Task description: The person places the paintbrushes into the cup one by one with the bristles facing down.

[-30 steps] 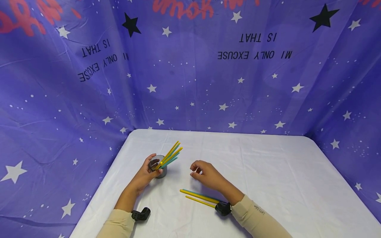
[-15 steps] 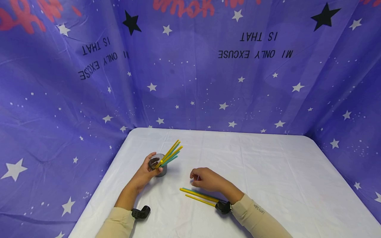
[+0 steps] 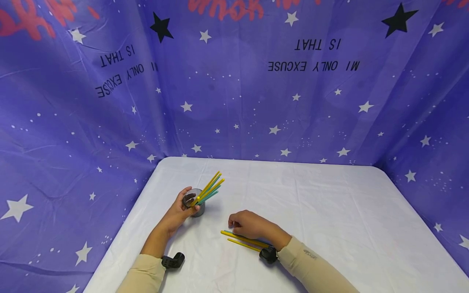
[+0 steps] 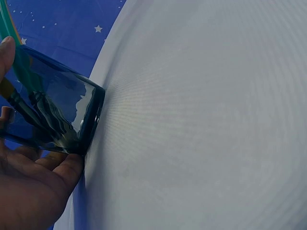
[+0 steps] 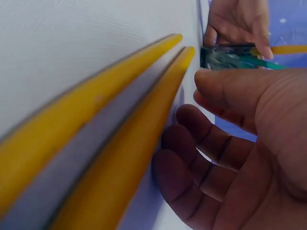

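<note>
My left hand [image 3: 175,219] grips a dark see-through glass [image 3: 200,211] at the left of the table, its thumb at the rim by the brush handles. Several paintbrushes [image 3: 211,189] with yellow and teal handles lean out of the glass; in the left wrist view their bristles [image 4: 67,139] rest at its bottom. My right hand [image 3: 253,226], fingers loosely curled and holding nothing, is just above more paintbrushes lying on the table. Two of these are yellow, a thicker one [image 3: 239,237] and a thinner one [image 3: 242,244]; a teal one [image 3: 228,232] is mostly hidden by the hand.
A white cloth covers the table [image 3: 311,203]. Purple star-printed curtains [image 3: 256,101] rise behind it and at both sides. A black wrist camera [image 3: 174,261] sits on the left wrist, another camera [image 3: 268,255] on the right, over the brushes' far ends.
My right hand has come down and slightly left toward the lying paintbrushes, now covering most of the teal one. The left hand and glass stay in place.
</note>
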A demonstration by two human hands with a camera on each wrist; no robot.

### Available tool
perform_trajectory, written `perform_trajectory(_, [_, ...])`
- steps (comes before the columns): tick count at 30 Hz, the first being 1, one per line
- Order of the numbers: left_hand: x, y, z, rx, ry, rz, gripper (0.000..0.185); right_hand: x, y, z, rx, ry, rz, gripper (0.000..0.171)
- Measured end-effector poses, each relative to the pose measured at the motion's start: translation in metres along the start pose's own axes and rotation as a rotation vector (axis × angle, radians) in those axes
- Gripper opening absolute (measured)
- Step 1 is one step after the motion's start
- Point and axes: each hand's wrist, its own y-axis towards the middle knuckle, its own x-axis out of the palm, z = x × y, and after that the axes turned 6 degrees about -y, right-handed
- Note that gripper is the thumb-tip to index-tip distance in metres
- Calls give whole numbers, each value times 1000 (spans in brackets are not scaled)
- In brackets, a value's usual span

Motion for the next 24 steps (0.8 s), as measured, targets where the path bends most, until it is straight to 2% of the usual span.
perform_trajectory(8, [0, 1, -2, 3, -11, -4, 84, 3, 9, -10, 21, -137, -20, 11])
perform_trajectory(24, [-1, 0, 0, 0, 12, 3, 87, 5, 11, -18, -33, -215, -30, 17])
